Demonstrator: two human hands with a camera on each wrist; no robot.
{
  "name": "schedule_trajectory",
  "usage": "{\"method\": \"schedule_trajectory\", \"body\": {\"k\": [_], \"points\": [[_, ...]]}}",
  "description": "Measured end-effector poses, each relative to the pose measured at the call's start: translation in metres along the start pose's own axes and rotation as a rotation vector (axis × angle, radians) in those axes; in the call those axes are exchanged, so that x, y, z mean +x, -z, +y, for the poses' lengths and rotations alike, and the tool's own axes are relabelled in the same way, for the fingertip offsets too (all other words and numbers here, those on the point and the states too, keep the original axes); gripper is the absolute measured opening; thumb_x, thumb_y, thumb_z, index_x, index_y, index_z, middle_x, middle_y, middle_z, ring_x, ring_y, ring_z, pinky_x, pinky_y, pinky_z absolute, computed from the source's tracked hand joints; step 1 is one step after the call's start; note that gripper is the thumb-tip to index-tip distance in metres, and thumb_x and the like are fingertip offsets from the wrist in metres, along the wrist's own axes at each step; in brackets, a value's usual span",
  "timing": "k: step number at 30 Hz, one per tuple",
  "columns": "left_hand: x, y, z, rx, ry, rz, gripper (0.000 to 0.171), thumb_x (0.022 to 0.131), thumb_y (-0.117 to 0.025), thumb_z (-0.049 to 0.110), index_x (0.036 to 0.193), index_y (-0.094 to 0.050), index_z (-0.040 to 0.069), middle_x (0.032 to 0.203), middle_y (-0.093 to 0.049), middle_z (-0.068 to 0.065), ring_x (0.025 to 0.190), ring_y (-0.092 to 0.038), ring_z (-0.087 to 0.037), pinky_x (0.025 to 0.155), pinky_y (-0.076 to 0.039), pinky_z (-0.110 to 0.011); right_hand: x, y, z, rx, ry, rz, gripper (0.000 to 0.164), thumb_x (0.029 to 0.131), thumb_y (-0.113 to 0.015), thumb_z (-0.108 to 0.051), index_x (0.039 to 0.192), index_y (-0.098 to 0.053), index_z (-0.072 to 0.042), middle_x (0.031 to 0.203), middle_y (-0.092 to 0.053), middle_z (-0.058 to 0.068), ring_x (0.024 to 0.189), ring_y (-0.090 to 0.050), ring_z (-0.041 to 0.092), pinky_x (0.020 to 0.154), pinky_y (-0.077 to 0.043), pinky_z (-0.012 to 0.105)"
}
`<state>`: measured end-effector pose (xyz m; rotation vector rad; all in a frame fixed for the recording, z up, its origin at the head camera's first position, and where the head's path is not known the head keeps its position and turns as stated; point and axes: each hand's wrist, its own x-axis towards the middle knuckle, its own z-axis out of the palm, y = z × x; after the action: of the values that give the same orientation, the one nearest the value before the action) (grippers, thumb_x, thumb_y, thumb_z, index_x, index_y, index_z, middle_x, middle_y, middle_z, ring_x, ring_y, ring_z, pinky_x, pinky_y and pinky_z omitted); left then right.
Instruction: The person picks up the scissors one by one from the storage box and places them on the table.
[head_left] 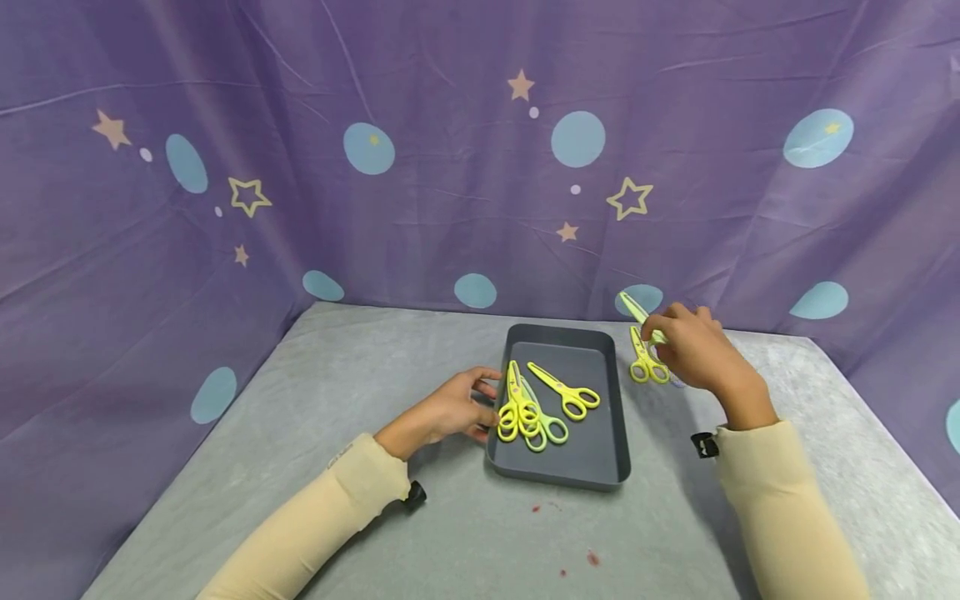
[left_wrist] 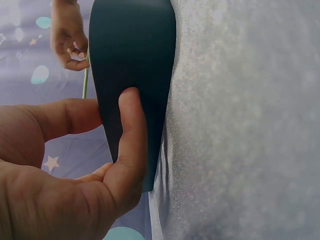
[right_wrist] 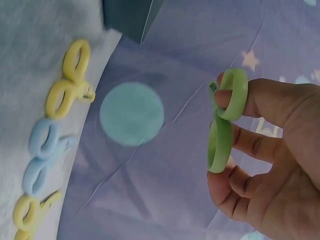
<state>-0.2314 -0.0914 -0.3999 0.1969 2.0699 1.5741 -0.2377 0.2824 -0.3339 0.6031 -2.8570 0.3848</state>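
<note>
A dark grey tray [head_left: 561,479] holds several pairs of yellow scissors [head_left: 517,408] and a light green pair [head_left: 557,430]; those at the left overlap. My left hand [head_left: 453,407] grips the tray's left wall, with fingers at the rim and on the outer side in the left wrist view. Raised beyond the tray's right side, my right hand [head_left: 693,350] holds green scissors [right_wrist: 220,142] by the handle loops, blades pointing away. Below it on the table lie yellow scissors [head_left: 639,371]. The right wrist view also shows blue scissors [right_wrist: 41,145] and another yellow pair [right_wrist: 24,215].
The tray stands on a grey cloth-covered table [head_left: 390,517]. Behind and beside the table hangs a purple curtain [head_left: 450,192] with stars and ovals. A few small red marks [head_left: 593,557] show on the cloth near the front.
</note>
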Motion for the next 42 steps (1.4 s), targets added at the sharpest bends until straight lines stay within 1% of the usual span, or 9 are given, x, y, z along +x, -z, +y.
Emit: {"method": "schedule_trajectory", "body": {"k": [4, 8, 15, 21, 25, 30, 34, 38, 42], "points": [[0.0, 0.0, 0.0, -0.009, 0.003, 0.006, 0.075, 0.087, -0.07, -0.011, 0.154, -0.04, 0.008, 0.133, -0.045, -0.02, 0.085, -0.068, -0.032, 0.068, -0.064, -0.044, -0.003, 0.004, 0.016, 0.02, -0.018, 0.01, 0.026, 0.089, -0.064, 0.003, 0.109, -0.073, -0.011, 0.108, -0.06, 0.019, 0.088, -0.046, 0.042, 0.073, -0.037, 0.05], [-0.001, 0.001, 0.0, -0.012, 0.007, 0.006, 0.075, 0.088, -0.07, -0.011, 0.154, -0.04, 0.008, 0.133, -0.045, -0.021, 0.086, -0.068, -0.033, 0.068, -0.064, -0.044, -0.008, 0.005, 0.034, 0.041, -0.064, -0.003, 0.022, 0.091, -0.065, 0.001, 0.109, -0.072, -0.01, 0.104, -0.058, 0.02, 0.087, -0.046, 0.042, 0.072, -0.037, 0.05], [-0.002, 0.001, 0.0, -0.011, 0.002, 0.002, 0.075, 0.088, -0.07, -0.011, 0.154, -0.04, 0.008, 0.135, -0.044, -0.021, 0.088, -0.068, -0.033, 0.069, -0.064, -0.044, -0.017, 0.005, 0.063, 0.072, -0.136, -0.029, 0.021, 0.093, -0.062, -0.001, 0.112, -0.07, -0.006, 0.113, -0.056, 0.027, 0.092, -0.046, 0.047, 0.075, -0.037, 0.057], [-0.003, 0.002, -0.001, -0.01, -0.001, -0.002, 0.074, 0.088, -0.069, -0.011, 0.154, -0.04, 0.009, 0.136, -0.044, -0.021, 0.089, -0.067, -0.033, 0.069, -0.064, -0.044, -0.027, 0.004, 0.088, 0.078, -0.149, 0.0, 0.021, 0.091, -0.061, 0.001, 0.11, -0.069, -0.001, 0.11, -0.056, 0.03, 0.096, -0.048, 0.047, 0.076, -0.035, 0.056], [-0.002, 0.002, 0.0, -0.016, 0.003, -0.001, 0.075, 0.088, -0.069, -0.012, 0.154, -0.04, 0.009, 0.135, -0.044, -0.021, 0.088, -0.068, -0.034, 0.07, -0.064, -0.045, -0.036, 0.003, 0.105, 0.066, -0.165, 0.016, 0.019, 0.089, -0.062, 0.002, 0.107, -0.069, -0.001, 0.105, -0.058, 0.031, 0.1, -0.052, 0.046, 0.079, -0.034, 0.059], [-0.003, 0.002, 0.001, -0.021, 0.012, 0.011, 0.076, 0.087, -0.07, -0.012, 0.153, -0.041, 0.01, 0.135, -0.045, -0.021, 0.088, -0.068, -0.033, 0.069, -0.064, -0.045, -0.046, 0.001, 0.121, 0.052, -0.161, 0.031, 0.017, 0.086, -0.065, 0.003, 0.102, -0.069, -0.001, 0.095, -0.063, 0.029, 0.097, -0.056, 0.047, 0.079, -0.034, 0.065], [-0.003, 0.002, 0.0, -0.021, 0.005, 0.012, 0.075, 0.087, -0.069, -0.012, 0.153, -0.041, 0.009, 0.135, -0.045, -0.021, 0.088, -0.068, -0.033, 0.069, -0.064, -0.045, -0.052, 0.003, 0.132, 0.061, -0.212, 0.008, 0.017, 0.087, -0.063, 0.001, 0.103, -0.069, 0.0, 0.096, -0.062, 0.031, 0.098, -0.054, 0.052, 0.078, -0.035, 0.069], [-0.004, 0.002, 0.0, -0.018, -0.004, 0.017, 0.075, 0.087, -0.069, -0.013, 0.154, -0.04, 0.008, 0.135, -0.045, -0.022, 0.086, -0.068, -0.032, 0.068, -0.064, -0.045, -0.057, 0.004, 0.139, 0.077, -0.286, -0.041, 0.02, 0.089, -0.061, -0.002, 0.107, -0.068, 0.001, 0.101, -0.059, 0.034, 0.1, -0.051, 0.056, 0.077, -0.036, 0.068], [-0.005, 0.003, 0.0, -0.017, -0.003, 0.019, 0.076, 0.087, -0.069, -0.013, 0.154, -0.04, 0.008, 0.135, -0.045, -0.022, 0.085, -0.068, -0.032, 0.068, -0.064, -0.045, -0.057, 0.003, 0.145, 0.076, -0.296, -0.069, 0.018, 0.087, -0.061, -0.002, 0.104, -0.068, 0.002, 0.097, -0.061, 0.032, 0.097, -0.054, 0.053, 0.075, -0.036, 0.065]]}}
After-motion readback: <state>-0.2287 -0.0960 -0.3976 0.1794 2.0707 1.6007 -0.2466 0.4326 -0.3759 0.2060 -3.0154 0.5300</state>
